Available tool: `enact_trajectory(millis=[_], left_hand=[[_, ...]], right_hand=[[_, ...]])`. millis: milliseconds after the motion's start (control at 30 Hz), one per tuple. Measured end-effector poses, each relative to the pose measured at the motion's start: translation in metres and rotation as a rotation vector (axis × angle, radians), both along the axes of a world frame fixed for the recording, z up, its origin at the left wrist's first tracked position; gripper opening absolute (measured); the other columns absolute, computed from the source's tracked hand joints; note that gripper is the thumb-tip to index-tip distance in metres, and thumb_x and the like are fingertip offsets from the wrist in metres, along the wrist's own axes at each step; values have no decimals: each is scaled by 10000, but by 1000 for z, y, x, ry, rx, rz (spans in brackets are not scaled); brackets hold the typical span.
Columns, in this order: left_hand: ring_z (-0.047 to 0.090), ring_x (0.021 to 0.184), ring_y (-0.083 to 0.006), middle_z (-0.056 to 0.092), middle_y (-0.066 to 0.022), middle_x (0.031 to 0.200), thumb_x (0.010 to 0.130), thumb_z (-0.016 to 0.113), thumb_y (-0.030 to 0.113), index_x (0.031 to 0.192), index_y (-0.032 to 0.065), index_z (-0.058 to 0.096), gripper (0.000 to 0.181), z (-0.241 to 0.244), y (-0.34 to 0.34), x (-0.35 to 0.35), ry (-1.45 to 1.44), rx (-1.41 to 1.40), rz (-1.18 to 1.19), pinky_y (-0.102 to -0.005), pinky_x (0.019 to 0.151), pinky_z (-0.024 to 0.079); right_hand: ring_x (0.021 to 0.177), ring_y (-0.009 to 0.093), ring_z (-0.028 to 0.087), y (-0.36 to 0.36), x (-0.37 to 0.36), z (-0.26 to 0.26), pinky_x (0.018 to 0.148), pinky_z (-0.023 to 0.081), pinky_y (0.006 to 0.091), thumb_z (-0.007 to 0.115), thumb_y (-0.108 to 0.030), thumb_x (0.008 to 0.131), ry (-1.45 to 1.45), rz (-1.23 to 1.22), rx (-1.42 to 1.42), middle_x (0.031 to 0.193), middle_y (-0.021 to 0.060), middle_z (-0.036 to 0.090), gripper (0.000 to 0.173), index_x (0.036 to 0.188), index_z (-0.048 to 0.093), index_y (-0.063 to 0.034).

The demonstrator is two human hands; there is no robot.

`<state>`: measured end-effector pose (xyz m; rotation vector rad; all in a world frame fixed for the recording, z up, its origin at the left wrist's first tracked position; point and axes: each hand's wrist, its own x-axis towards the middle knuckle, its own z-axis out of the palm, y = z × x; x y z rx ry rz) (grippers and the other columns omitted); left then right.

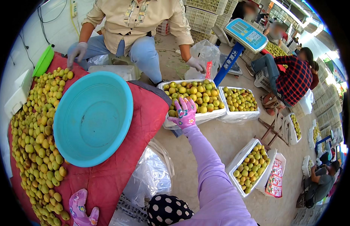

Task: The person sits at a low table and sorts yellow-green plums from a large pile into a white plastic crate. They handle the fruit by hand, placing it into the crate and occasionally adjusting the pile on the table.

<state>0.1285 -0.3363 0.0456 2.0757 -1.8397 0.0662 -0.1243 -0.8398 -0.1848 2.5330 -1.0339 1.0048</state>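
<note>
My right hand (186, 114), in a pink flowered glove, reaches out with its fingers spread over the near side of a white foam box (197, 118). Round yellow-green fruits (201, 91), apparently jujubes, fill that box, and the fingertips rest on or just above them. At the bottom left, my left hand (84, 209) wears a matching glove. Its thumb and fingers are apart over a red quilted cloth (107, 180), with no object visible in it. Beside it lies a long heap of the same fruits (42, 147). An empty turquoise plastic basin (94, 120) sits on the cloth against the heap.
Opposite sits a co-worker in grey gloves (77, 53). A platform scale with a blue display (246, 34) stands behind a second fruit-filled foam box (240, 111). Another foam box (234, 169) is on the floor at right. Clear plastic bags (149, 172) hang below the cloth's edge.
</note>
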Motion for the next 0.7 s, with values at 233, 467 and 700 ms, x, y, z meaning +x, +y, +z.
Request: enact_trajectory(millis=[233, 467, 700], left_hand=[[607, 1161, -366, 633, -183, 1308, 855, 720, 174, 1372, -10, 542, 577, 1, 0, 0, -9, 5, 0, -448, 1024, 466], [504, 1261, -392, 556, -200, 1369, 710, 699, 123, 1392, -30, 510, 723, -11, 17, 5, 49, 55, 30, -467, 1099, 385], [607, 1161, -367, 632, -184, 1310, 855, 721, 176, 1375, -9, 540, 580, 1, 1, 0, 13, -2, 3, -446, 1026, 467]], right_hand=[[1273, 328, 523, 4, 0, 9, 1142, 286, 548, 829, -580, 584, -22, -6, 11, 1376, 111, 566, 866, 1287, 634, -115], [1272, 340, 521, 6, -3, 11, 1135, 291, 546, 825, -595, 588, -46, -37, 1, 1357, 119, 574, 856, 1260, 650, -94], [1306, 338, 492, 13, -12, 9, 1157, 253, 533, 820, -600, 606, -46, -76, 20, 1379, 128, 556, 874, 1292, 640, -89]])
